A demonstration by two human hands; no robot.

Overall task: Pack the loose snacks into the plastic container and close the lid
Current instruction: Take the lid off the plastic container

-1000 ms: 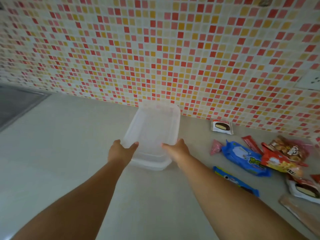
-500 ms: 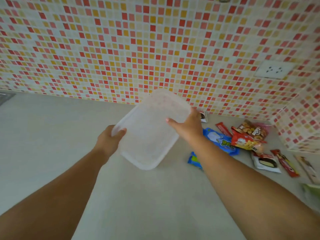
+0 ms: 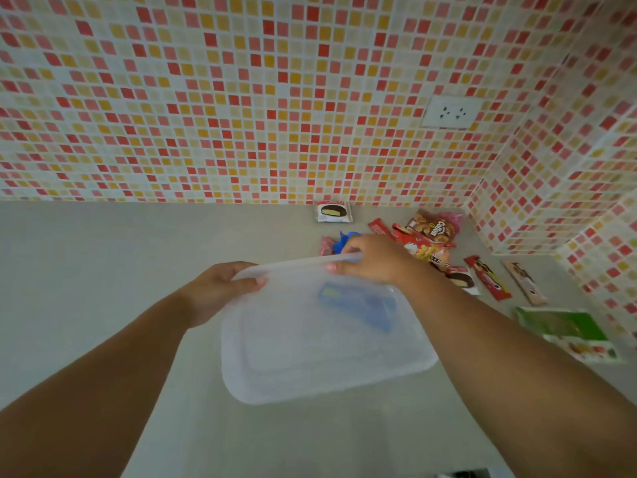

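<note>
Presently, notes from the head view:

Container: the plastic container [image 3: 324,343] is held off the worktop [image 3: 103,270], tipped so a broad translucent face is toward the camera; a blue packet [image 3: 358,307] on the worktop shows through it; whether the lid is fitted or already parting along the far rim is, I think, not readable through the blur.

Left hand: the left hand [image 3: 220,288] grips the far-left rim, fingers [image 3: 256,280] curled over the edge, forearm reaching in from lower left.

Right hand: the right hand [image 3: 375,260] pinches the far-right rim, fingertips pressed on the plastic, wrist over the snack pile.

Snacks: all loose and unpacked; a chocolate pie packet [image 3: 332,212] by the tiled wall [image 3: 241,98], the red biscuit bags [image 3: 427,236], a red stick pack [image 3: 487,277], a green packet [image 3: 565,326] near the right edge.

Risk, slip: smooth thin rim, held on one side only; the free near edge could swing and twist out of the grip.

Risk, knock: the right forearm hangs low over the packets; setting the container down there could scatter them or trap one beneath.

Risk, lid: prised too sharply, it may spring off.
</note>
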